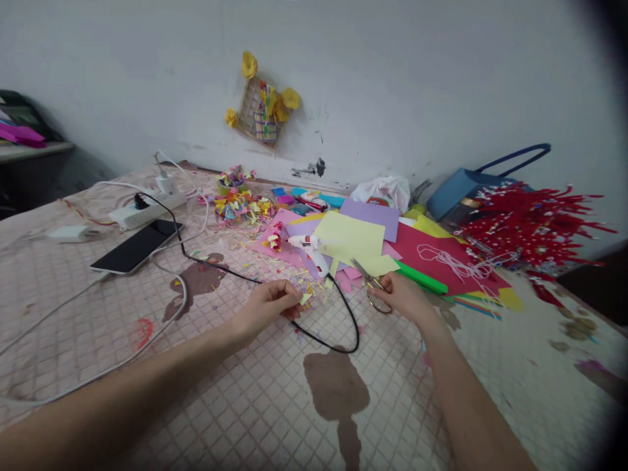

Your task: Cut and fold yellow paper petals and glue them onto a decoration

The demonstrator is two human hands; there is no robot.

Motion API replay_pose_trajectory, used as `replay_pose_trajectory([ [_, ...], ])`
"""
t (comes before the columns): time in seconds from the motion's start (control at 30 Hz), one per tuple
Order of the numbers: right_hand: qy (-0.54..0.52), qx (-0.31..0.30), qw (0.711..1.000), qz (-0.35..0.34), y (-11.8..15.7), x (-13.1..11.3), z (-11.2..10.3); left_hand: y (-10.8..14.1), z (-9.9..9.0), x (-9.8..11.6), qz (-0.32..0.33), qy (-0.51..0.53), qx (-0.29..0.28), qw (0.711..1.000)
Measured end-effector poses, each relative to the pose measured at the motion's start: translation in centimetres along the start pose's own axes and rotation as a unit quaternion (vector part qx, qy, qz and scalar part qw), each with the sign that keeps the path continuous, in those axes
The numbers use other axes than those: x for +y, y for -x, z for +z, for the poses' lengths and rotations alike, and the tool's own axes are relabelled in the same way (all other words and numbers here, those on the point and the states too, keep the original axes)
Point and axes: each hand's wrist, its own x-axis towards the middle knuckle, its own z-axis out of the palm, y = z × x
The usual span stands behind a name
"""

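My left hand (277, 302) is closed in a pinch on a small pale yellow paper piece (306, 298), above the black cord. My right hand (400, 296) has its fingers closed on the gold handles of a pair of scissors (377, 286), whose blades point up and left toward the paper. Between and beyond the hands lies a white glue gun (312, 254) on coloured sheets, its black cord (354, 327) looping toward me. A light yellow sheet (349, 237) rests on top of the purple and pink ones.
A tablet (140, 247) and a white power strip (147, 208) with cables are at the left. Paper scraps (243, 208) are heaped near the wall. Red fuzzy stems (527, 226), white string (454, 261) and a blue bag (456, 190) stand at the right.
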Motion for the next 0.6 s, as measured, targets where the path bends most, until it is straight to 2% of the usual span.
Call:
replay_pose_trajectory([
  [0.17,-0.003,0.005,1.0,0.025,0.0,0.3,-0.9,0.1,0.0,0.1,0.007,0.006,0.002,1.0],
  [0.23,-0.062,0.005,0.998,0.029,0.1,0.2,-1.7,0.1,0.0,0.0,0.009,0.002,0.003,1.0],
  [0.3,-0.162,-0.039,0.986,0.004,0.5,-0.5,-2.5,0.0,0.0,0.0,0.007,-0.005,0.001,1.0],
  [0.4,-0.233,-0.164,0.956,-0.072,1.2,-2.6,-3.3,0.0,-0.1,-0.2,0.01,-0.009,-0.006,1.0],
  [0.47,-0.26,-0.214,0.935,-0.112,1.8,-4.5,-3.1,0.0,-0.1,-0.3,0.016,-0.008,-0.008,1.0],
  [0.53,-0.307,-0.223,0.917,-0.122,2.5,-6.4,-2.3,0.0,-0.1,-0.4,0.022,-0.007,-0.015,1.0],
  [0.6,-0.369,-0.192,0.903,-0.104,3.2,-8.3,-1.1,0.1,0.0,-0.4,0.027,-0.013,-0.024,0.999],
])
